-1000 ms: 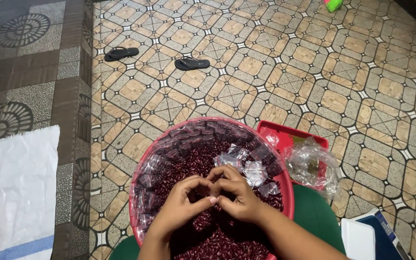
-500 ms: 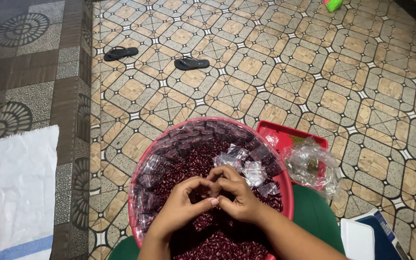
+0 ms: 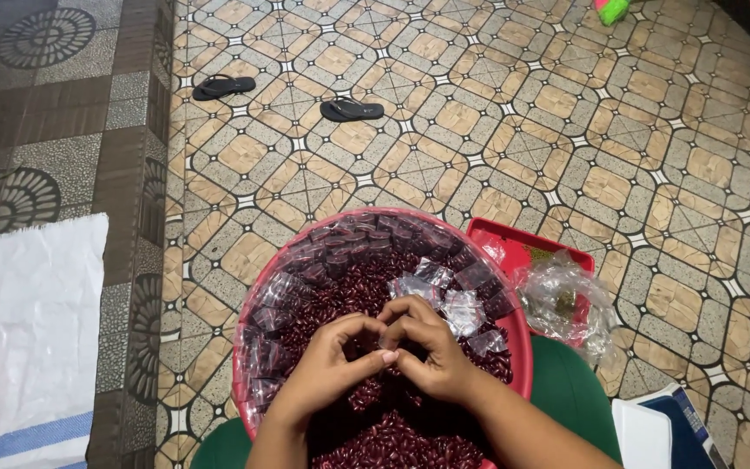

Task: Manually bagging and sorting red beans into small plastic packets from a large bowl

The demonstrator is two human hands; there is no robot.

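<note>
A round pink basin (image 3: 514, 323) sits on a green stool (image 3: 570, 395) and is full of dark red beans (image 3: 392, 439). Small clear packets of beans (image 3: 340, 247) line its far and left inner rim, and several empty clear bags (image 3: 453, 300) lie on the beans. My left hand (image 3: 327, 365) and my right hand (image 3: 431, 347) meet over the beans at the basin's middle, fingertips touching around something small that the fingers hide.
A red tray (image 3: 514, 239) with a crumpled clear plastic bag (image 3: 566, 300) stands right of the basin. Two black sandals (image 3: 223, 85) (image 3: 351, 108) lie on the patterned tile floor. A white sack (image 3: 23, 334) lies at left. A white and blue object (image 3: 661, 430) is at bottom right.
Both hands stay together over the beans; only the fingers shift slightly.
</note>
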